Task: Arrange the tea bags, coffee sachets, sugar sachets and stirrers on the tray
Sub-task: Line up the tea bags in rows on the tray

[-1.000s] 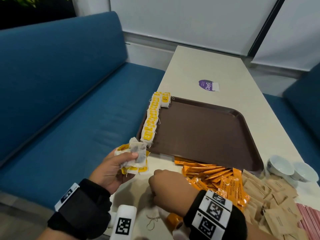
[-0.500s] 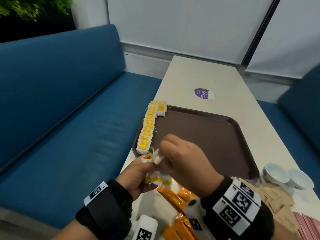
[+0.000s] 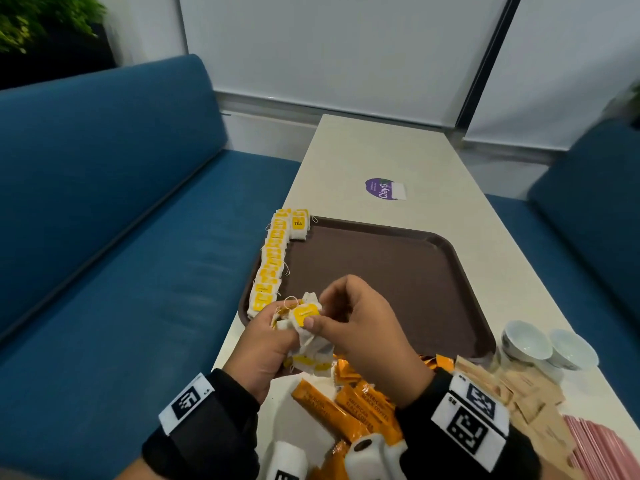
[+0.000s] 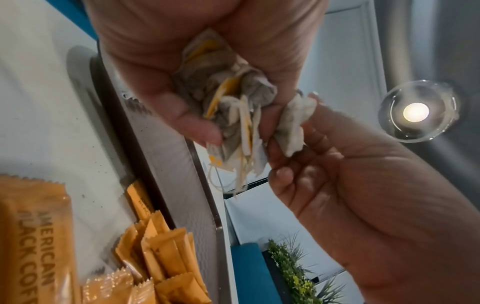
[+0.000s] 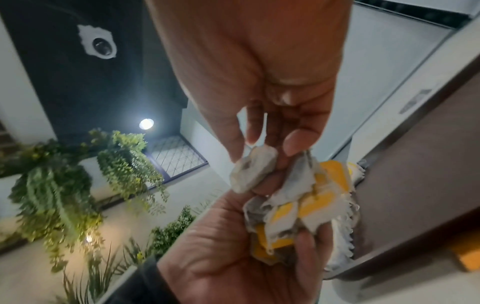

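Holding a crumpled bunch of tea bags [image 3: 308, 348] in my curled left hand [image 3: 263, 344], I pinch one bag [image 3: 304, 315] by its paper edge with my right hand [image 3: 360, 327]; these seem light, soft and tear-prone, strings tangling. On the tray [image 3: 398, 271], only a row of tea bags [image 3: 272, 265] lines the left rim.

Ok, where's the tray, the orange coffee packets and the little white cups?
tray [image 3: 398, 271], head view, bare brown floor of it.
coffee packets [image 3: 360, 407], head view, middle of one orange stick.
white cups [image 3: 530, 344], head view, inside of the nearer cup.
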Tool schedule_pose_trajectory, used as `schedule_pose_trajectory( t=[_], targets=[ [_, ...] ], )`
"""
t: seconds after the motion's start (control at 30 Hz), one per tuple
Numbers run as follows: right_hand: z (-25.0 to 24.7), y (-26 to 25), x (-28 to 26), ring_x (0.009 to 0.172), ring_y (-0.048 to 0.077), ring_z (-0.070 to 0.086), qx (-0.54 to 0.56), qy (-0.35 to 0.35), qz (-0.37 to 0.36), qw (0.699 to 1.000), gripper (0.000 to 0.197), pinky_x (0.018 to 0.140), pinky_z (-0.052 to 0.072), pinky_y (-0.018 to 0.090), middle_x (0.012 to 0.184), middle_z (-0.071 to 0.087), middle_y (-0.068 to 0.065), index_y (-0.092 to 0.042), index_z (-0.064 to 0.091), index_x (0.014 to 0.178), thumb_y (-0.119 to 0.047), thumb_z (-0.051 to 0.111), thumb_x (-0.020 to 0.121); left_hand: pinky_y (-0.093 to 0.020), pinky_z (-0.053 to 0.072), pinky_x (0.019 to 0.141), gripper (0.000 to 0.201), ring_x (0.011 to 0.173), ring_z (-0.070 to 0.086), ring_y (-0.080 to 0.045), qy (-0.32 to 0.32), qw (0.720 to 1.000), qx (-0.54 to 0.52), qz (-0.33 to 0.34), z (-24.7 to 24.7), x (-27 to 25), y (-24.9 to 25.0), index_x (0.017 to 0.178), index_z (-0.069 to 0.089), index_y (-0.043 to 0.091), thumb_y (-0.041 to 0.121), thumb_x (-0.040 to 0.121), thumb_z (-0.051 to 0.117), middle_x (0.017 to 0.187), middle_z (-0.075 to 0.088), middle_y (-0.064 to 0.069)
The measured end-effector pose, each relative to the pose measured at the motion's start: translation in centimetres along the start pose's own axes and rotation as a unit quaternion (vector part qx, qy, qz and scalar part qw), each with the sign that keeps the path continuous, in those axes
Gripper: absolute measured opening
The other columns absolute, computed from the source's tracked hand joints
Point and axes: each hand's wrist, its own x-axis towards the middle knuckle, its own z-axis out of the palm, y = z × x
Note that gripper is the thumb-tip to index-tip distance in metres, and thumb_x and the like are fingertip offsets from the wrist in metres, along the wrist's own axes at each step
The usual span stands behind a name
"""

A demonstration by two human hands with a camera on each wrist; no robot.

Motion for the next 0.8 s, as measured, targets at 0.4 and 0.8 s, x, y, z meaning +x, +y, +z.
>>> schedule_pose_trajectory(
  t=[0.4,0.8],
  targets=[
    [0.5,-0.4,0.9,0.089,0.017,0.059,-0.035,-0.087,0.005,0.996,0.034,0.064,0.052,0.022,0.105,0.053,0.000,-0.034,0.058,0.096,-0.011,0.075,0.078,-0.036,0.056,0.061,0.044,0.093,0.065,-0.034,0.016,1.000,0.019,0.008,-0.8,-0.4,-0.2,0.109,0.061,0.022,-0.001,0.072,0.069,0.105,0.065,-0.014],
    [-0.4,-2.6,0.9,0.071,0.004,0.049,-0.085,-0.086,-0.074,0.990,0.025,0.061,0.045,0.013,0.092,0.053,-0.007,-0.035,0.061,0.068,-0.017,0.078,0.073,-0.030,0.052,0.058,0.053,0.081,0.066,-0.025,-0.007,1.000,-0.005,0.008,-1.9,-1.0,0.0,0.111,0.062,0.019,0.009,0.060,0.068,0.097,0.069,-0.010]
  ],
)
